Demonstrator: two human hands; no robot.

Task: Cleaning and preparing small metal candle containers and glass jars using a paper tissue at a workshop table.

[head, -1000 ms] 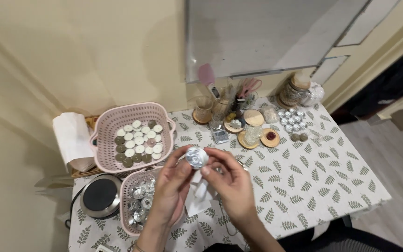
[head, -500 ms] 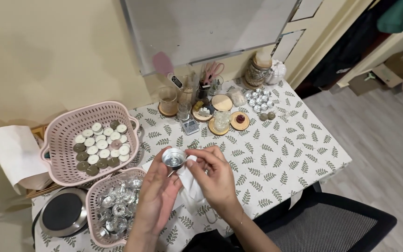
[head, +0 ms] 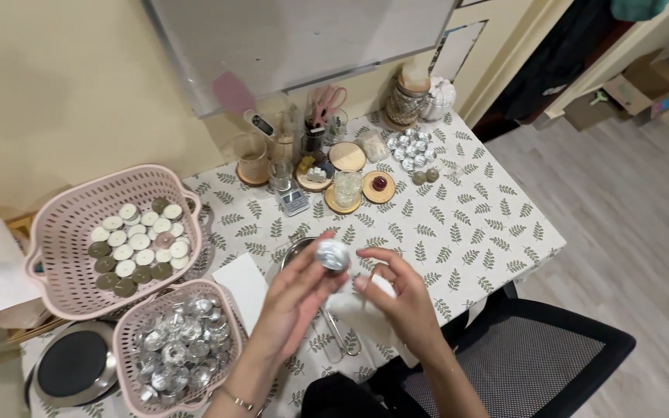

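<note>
My left hand (head: 292,298) holds a small silver tealight cup (head: 332,254) by its rim, raised above the table. My right hand (head: 400,298) is just to its right, fingers curled around a white cloth or tissue (head: 361,306), fingertips close to the cup. Under the hands lie a metal strainer with a wire handle (head: 334,340) and a white sheet of paper (head: 243,282). A small pink basket (head: 230,298) full of empty silver cups sits at my left.
A larger pink basket (head: 56,240) holds white and dark tealight candles. A round black-topped plate (head: 71,364) is at the front left. Jars, scissors, wooden coasters, a small scale and more silver cups (head: 412,147) crowd the back. A mesh chair (head: 536,364) stands at the right.
The view has swung and moved closer. My left hand has turned the silver cup so that its bottom faces up, and my right hand has drawn slightly away from it.
</note>
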